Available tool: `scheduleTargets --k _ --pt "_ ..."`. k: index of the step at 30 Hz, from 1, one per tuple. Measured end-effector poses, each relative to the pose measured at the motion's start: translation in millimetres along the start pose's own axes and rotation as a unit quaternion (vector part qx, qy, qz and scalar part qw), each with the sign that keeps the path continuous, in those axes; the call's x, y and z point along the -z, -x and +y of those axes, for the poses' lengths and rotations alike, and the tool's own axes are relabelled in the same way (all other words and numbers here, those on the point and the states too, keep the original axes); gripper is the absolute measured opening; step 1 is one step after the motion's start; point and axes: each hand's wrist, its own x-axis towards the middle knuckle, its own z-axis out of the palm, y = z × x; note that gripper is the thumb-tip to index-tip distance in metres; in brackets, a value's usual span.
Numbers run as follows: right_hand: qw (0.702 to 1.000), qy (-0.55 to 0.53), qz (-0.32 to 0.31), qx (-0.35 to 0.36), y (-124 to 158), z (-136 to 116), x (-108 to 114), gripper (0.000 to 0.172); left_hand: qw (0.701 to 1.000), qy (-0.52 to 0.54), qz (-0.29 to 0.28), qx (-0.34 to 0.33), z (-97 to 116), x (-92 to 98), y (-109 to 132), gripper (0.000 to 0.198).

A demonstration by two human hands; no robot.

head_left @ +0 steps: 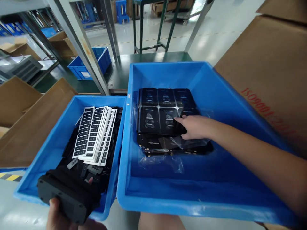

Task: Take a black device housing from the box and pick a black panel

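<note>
In the lower left, my left hand (57, 214) is closed around a black plastic casing (64, 195) with rounded corners and screw holes, held over the front of the smaller blue bin (22, 188). My right hand (196, 127) reaches into the larger blue bin (163, 204). Its fingers grip the right side of a stack of black printed sheets (150, 118), marked in panels with white line drawings. Clear plastic wrap (172, 164) lies under and around the stack. White label sheets (93, 134) with rows of black stickers rest on small black parts (112, 172) in the smaller bin.
A large cardboard box (259, 70) with red lettering stands along the right. Open cardboard flaps (35, 118) border the left bin. Behind are a metal frame post (83, 44), another blue crate (102, 60) on a green shelf, and a blue stool (122, 12).
</note>
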Motion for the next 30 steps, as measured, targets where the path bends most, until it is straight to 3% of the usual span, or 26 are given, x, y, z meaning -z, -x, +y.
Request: scheduleTargets --k 3,6,9,12,16,21,23,26,28,30 --pt "0.998 -0.064 0.015 0.026 10 16 13 0.068 0.999 -0.014 0.030 0.002 1 -3.0 1 0.068" --pt "0.987 -0.122 0.107 0.014 23 36 30 0.044 0.995 -0.035 0.089 -0.006 0 -2.2 2 0.064" --pt "0.959 -0.123 0.240 -0.082 29 46 39 0.041 0.984 -0.076 0.161 -0.014 -3 -5.5 3 0.060" --pt "0.950 -0.094 0.272 -0.121 27 44 38 0.041 0.975 -0.117 0.191 -0.011 -4 -15.0 4 0.062" --pt "0.962 -0.054 0.244 -0.112 24 40 36 0.043 0.969 -0.147 0.196 -0.024 0 -21.0 5 0.059" --pt "0.950 -0.067 0.274 -0.131 25 41 36 0.041 0.978 -0.166 0.119 0.037 6 1.5 0 0.068" --pt "0.940 -0.084 0.313 -0.104 22 38 32 0.039 0.979 -0.169 0.115 0.022 5 7.9 -1 0.067" --pt "0.926 -0.084 0.367 0.021 15 28 21 0.035 0.977 -0.166 0.131 -0.007 0 4.2 1 0.062" --pt "0.925 -0.067 0.361 0.100 12 20 13 0.035 0.978 -0.161 0.132 -0.015 -2 -3.6 4 0.059" --pt "0.931 -0.058 0.336 0.131 11 13 9 0.050 0.978 -0.151 0.144 -0.022 -3 -10.7 6 0.058"
